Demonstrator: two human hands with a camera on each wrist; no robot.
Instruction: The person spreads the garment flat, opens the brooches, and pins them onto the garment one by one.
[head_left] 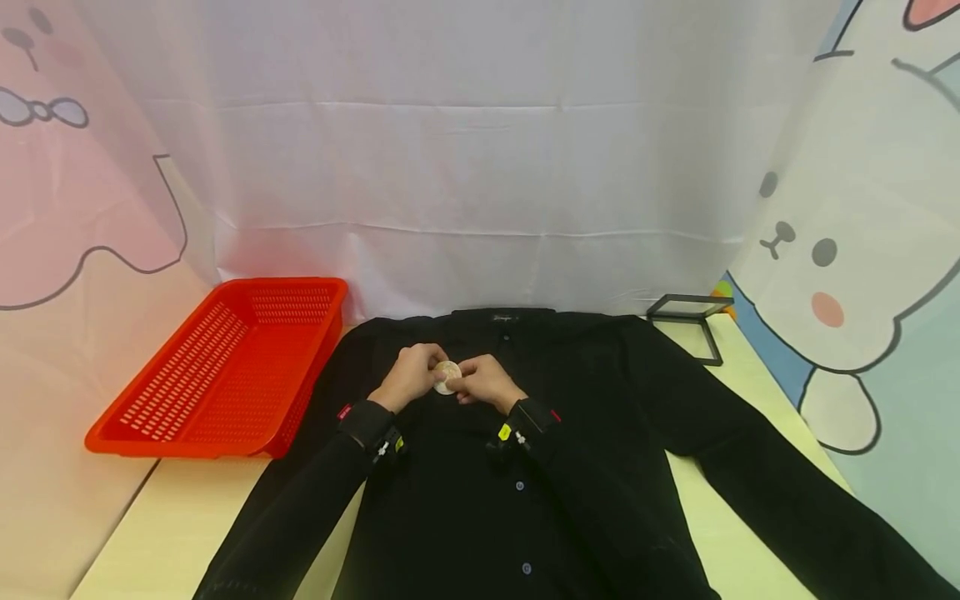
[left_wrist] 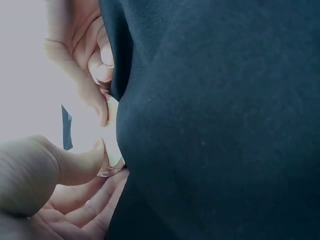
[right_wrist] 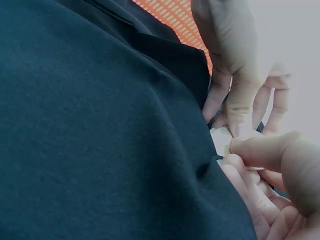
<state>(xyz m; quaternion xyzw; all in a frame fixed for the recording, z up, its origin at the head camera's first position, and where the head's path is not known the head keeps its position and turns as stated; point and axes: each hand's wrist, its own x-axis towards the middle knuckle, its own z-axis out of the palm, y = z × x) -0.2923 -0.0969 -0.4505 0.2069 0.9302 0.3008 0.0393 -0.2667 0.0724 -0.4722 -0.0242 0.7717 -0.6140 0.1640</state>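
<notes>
A black button-up shirt (head_left: 570, 500) lies spread flat on the table, collar away from me. Both hands meet over its chest just below the collar. My left hand (head_left: 422, 372) and right hand (head_left: 474, 380) each pinch a small round pale badge (head_left: 447, 376) from opposite sides. In the left wrist view, a thumb (left_wrist: 65, 162) and a finger press on the badge (left_wrist: 113, 145) at the edge of the dark fabric (left_wrist: 225, 125). The right wrist view shows the right thumb (right_wrist: 265, 150) on the badge (right_wrist: 222, 137), with the left hand (right_wrist: 235, 65) just beyond it.
An empty red plastic basket (head_left: 285, 286) stands at the back left, touching the shirt's shoulder. A small black-framed clear box (head_left: 686, 308) sits at the back right. White cloth hangs behind the table. The shirt's sleeves reach out towards both front corners.
</notes>
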